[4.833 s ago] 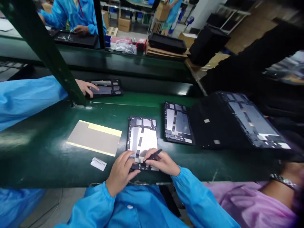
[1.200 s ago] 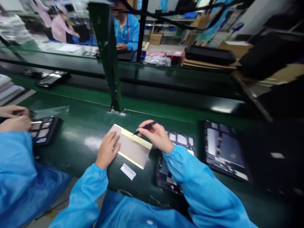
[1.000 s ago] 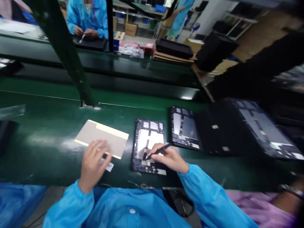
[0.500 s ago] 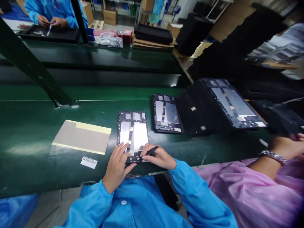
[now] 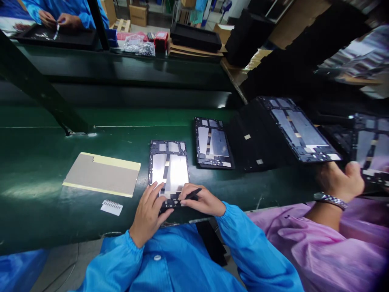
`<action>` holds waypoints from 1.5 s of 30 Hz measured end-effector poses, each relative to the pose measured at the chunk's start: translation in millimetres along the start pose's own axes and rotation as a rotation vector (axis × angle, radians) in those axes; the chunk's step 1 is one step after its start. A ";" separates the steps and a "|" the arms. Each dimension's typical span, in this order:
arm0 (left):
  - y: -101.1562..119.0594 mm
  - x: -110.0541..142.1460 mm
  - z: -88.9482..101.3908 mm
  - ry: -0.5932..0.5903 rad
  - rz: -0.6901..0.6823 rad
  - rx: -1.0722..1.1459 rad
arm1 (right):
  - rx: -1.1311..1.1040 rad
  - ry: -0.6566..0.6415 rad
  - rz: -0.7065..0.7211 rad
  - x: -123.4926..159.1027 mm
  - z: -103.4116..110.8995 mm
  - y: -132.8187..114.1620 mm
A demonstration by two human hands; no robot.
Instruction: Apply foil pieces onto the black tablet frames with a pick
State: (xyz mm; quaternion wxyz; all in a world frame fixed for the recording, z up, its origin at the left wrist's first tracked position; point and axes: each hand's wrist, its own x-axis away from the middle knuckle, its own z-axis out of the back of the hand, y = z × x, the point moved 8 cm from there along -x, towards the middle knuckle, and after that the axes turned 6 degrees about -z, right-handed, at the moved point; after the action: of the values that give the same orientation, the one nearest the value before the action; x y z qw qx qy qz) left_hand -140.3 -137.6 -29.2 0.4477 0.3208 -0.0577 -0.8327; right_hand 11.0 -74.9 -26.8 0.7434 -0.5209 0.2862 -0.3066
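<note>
On the green bench in front of me lies an opened tablet frame (image 5: 175, 168), its silvery inside facing up. My left hand (image 5: 148, 211) rests over its lower left corner, fingers spread and touching the frame. A dark pen-like tool (image 5: 193, 194) is pinched in my right hand (image 5: 202, 199) at the lower right edge, where its tip is hidden by the fingers. Left of the frame is a grey-beige sheet (image 5: 101, 175) with yellow edges. Nearer to me lies a small white label sheet (image 5: 112, 207) with rows of dark marks.
A second tablet frame (image 5: 213, 142) and a black foam tray (image 5: 247, 150) stand to the right. Beside me, a co-worker's hand (image 5: 340, 180) in a pink sleeve is near another frame (image 5: 304, 132). A green post (image 5: 39, 89) rises at left.
The co-worker's hand at right has moved left to the tablet frame on the tray, and another frame has come into view at the far right. My hands stay in place.
</note>
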 end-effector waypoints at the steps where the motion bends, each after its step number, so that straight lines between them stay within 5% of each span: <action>1: 5.1 -0.4 2.6 0.027 -0.053 -0.010 | 0.005 0.000 0.006 0.4 -0.5 -0.1; 5: 27.3 2.8 6.5 0.078 -0.286 -0.050 | 0.037 -0.012 0.025 2.4 -2.3 -1.4; 13: 30.5 7.1 -0.2 0.007 -0.285 -0.097 | 0.067 -0.033 -0.037 1.6 -3.0 -3.6; 19: 27.2 8.2 -4.7 -0.007 -0.277 -0.072 | -0.275 0.262 -0.151 3.5 21.8 14.6; 23: 23.9 5.5 -6.9 -0.046 -0.174 -0.040 | -0.345 0.386 -0.086 5.8 19.2 -8.0; 27: 14.9 25.8 21.2 0.066 -0.064 -0.006 | -0.423 0.552 -0.009 -1.3 -13.2 -42.0; 31: -33.8 79.4 80.3 0.383 0.368 -0.173 | -0.402 0.392 -0.237 -41.1 -90.7 -37.0; 33: -56.0 100.5 95.4 0.404 0.522 -0.243 | -0.377 0.333 -0.328 -62.2 -119.8 -23.4; 38: -83.3 108.8 88.2 0.247 0.600 -0.235 | -0.262 0.272 -0.395 -93.2 -139.4 6.3; 45: -86.4 110.2 81.5 0.234 0.639 -0.196 | -0.130 0.177 -0.367 -96.0 -143.9 6.3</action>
State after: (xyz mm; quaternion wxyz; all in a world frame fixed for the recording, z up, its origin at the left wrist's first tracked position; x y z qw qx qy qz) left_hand -292.6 -188.2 -51.3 0.7180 0.3353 -0.0230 -0.6096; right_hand -157.4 -87.1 -64.8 0.6118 -0.5822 0.2702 -0.4623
